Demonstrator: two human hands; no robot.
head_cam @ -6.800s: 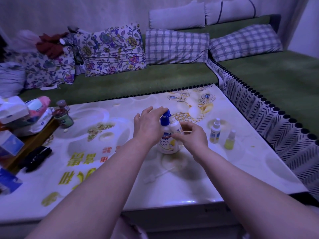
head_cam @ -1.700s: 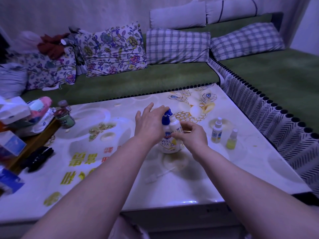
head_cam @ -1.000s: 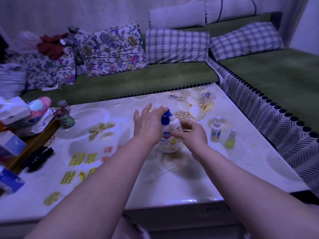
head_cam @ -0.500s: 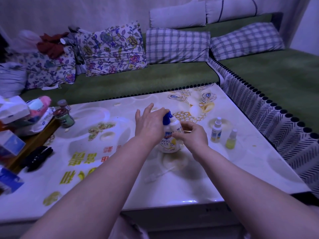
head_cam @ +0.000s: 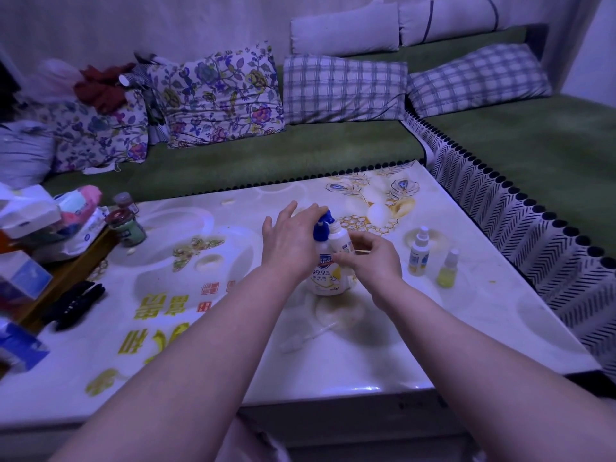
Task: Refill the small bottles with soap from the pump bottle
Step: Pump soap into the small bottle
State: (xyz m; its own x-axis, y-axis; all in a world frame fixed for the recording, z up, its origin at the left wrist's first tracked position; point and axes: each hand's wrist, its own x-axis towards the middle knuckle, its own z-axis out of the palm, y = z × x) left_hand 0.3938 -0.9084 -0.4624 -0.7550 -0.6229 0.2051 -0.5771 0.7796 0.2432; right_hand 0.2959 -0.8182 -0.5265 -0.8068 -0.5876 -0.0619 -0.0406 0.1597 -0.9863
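The white pump bottle [head_cam: 325, 278] with a blue pump head [head_cam: 321, 228] stands at the middle of the table. My left hand [head_cam: 288, 241] lies over the pump head from the left, fingers stretched out. My right hand [head_cam: 370, 261] grips a small white bottle [head_cam: 340, 238] and holds it tilted against the pump's spout. Two more small bottles stand to the right: a white spray bottle [head_cam: 418, 253] and a shorter yellow-green one [head_cam: 446, 270].
A clear dropper [head_cam: 306, 336] lies on the patterned table [head_cam: 233, 361] in front of the pump bottle. Jars [head_cam: 128, 228], a black object [head_cam: 75, 303] and a wooden tray of boxes and packets [head_cam: 40, 235] crowd the left side. A green sofa wraps round the back and right.
My left hand's fingers have shifted slightly over the pump head. The right hand and the small bottle stay at the spout.
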